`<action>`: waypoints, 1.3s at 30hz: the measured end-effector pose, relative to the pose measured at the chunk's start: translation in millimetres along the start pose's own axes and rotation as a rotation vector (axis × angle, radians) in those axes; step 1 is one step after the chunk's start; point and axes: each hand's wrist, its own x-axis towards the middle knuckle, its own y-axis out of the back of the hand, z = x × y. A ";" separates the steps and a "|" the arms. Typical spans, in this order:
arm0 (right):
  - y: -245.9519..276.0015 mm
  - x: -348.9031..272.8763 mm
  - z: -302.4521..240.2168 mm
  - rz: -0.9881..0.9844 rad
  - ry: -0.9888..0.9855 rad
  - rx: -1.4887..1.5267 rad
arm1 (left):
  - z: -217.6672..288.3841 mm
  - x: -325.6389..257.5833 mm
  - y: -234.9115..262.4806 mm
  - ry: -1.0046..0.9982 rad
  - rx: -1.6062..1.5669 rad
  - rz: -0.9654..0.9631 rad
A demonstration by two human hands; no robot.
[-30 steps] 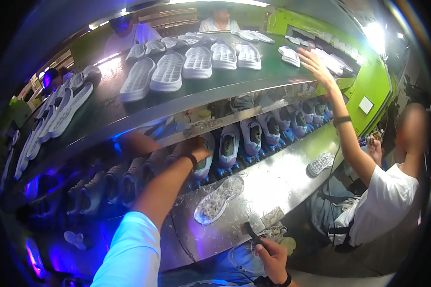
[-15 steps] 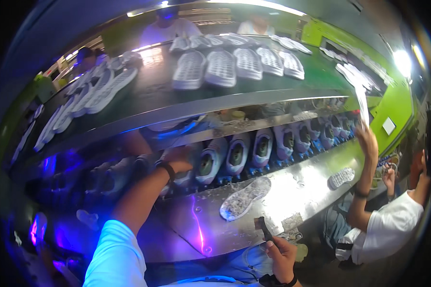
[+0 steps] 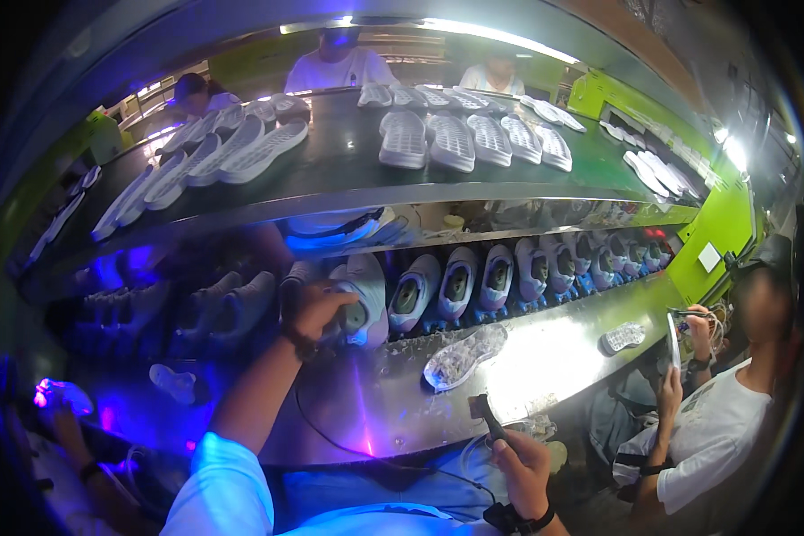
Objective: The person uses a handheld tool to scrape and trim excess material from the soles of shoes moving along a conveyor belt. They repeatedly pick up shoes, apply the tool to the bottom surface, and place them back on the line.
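My left hand (image 3: 320, 309) reaches to the lower shelf, its fingers closed at the collar of a pale shoe (image 3: 366, 272). That shoe stands out in front of the row of similar shoes (image 3: 458, 284). Near my body, my right hand (image 3: 524, 466) is wrapped around the dark handle of a small brush (image 3: 484, 414), bristle end up. Beyond the brush, a shoe sole (image 3: 464, 355) with a mottled whitish surface lies on the metal ledge (image 3: 545, 357).
White soles (image 3: 451, 141) stand in groups on the upper green belt (image 3: 339, 161). A co-worker (image 3: 715, 429) at the right holds a sole (image 3: 674, 339) and a tool. Another sole (image 3: 623, 337) lies on the ledge near them. At far left, another person's hand (image 3: 62, 420) holds a lit shoe piece.
The shoe at my left hand now stands further out from the row. My right hand still holds the brush. The co-worker at right has brought a sole down from the upper belt.
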 end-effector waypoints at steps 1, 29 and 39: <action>-2.5 -2.4 -0.5 0.001 0.011 0.003 | -0.3 -22.5 8.1 -0.037 -0.132 -0.002; -108.2 10.5 27.3 -0.458 -0.196 -0.282 | -31.4 -308.8 24.8 -0.680 0.909 0.206; -162.8 18.8 72.1 -0.551 -0.101 -0.373 | -83.5 -350.7 22.6 -0.733 0.897 0.260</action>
